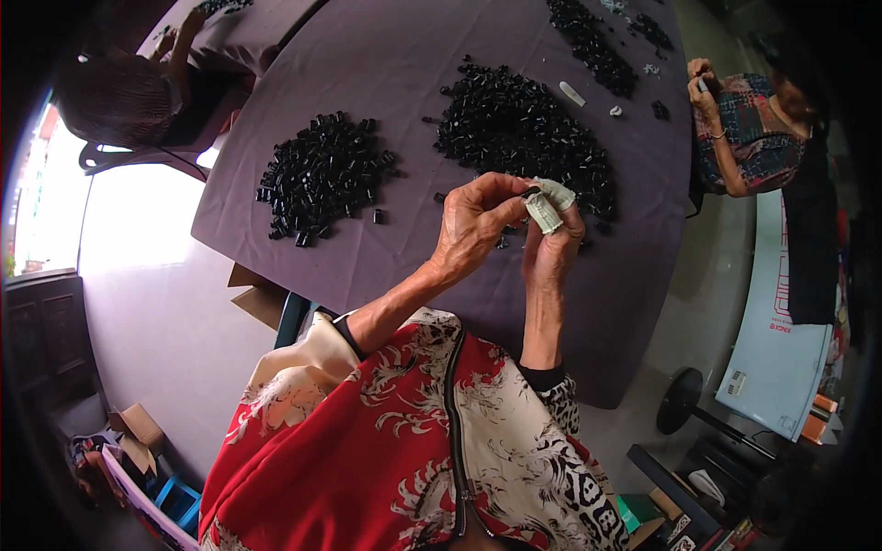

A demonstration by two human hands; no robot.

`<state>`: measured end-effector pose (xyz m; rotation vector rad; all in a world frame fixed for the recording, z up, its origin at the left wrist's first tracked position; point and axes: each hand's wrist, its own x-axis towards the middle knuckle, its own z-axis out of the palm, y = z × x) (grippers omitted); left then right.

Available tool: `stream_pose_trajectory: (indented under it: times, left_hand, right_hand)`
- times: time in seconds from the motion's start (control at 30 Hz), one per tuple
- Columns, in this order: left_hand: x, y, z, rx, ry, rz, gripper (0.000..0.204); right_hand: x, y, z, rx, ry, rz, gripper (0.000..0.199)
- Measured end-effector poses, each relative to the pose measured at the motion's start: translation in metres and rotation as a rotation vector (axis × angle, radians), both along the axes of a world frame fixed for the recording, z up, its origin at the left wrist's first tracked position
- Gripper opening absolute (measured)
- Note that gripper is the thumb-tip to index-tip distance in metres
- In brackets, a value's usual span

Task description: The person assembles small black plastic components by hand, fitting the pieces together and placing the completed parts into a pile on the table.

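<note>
My left hand [470, 225] is closed in a pinch, thumb and forefinger meeting at a small black piece [531, 192]. Touching it from the other side is my right hand [551, 253], its thumb and a finger bound in whitish wraps [544, 213]. The right fingers are bent around the same spot, and the wraps partly hide what they grip. Just beyond both hands spreads a large heap of short black cylindrical pieces [514, 119]. A smaller heap of similar pieces [322, 179] lies to the left, with a few strays around it.
A purple-grey cloth [404, 101] covers the table. Farther off lie another black heap [597, 50], a white elongated piece [571, 94] and a small white bit [616, 111]. Two other people sit at the left [119, 101] and right [753, 129]. A cardboard box [255, 294] stands below the near-left edge.
</note>
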<state>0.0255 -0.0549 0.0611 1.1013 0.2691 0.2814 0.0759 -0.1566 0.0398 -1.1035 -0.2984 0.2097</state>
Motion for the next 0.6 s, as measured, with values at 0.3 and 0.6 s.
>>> stream_pose_trajectory:
  times: [0.3, 0.6]
  left_hand:
    - [0.001, 0.009, -0.005, -0.143, 0.081, -0.073, 0.009]
    - [0.004, 0.01, -0.019, -0.386, 0.181, -0.141, 0.006]
  right_hand:
    - [0.005, -0.009, 0.019, -0.47, -0.369, -0.038, 0.03]
    - [0.016, -0.016, 0.012, -0.804, -0.812, -0.036, 0.04]
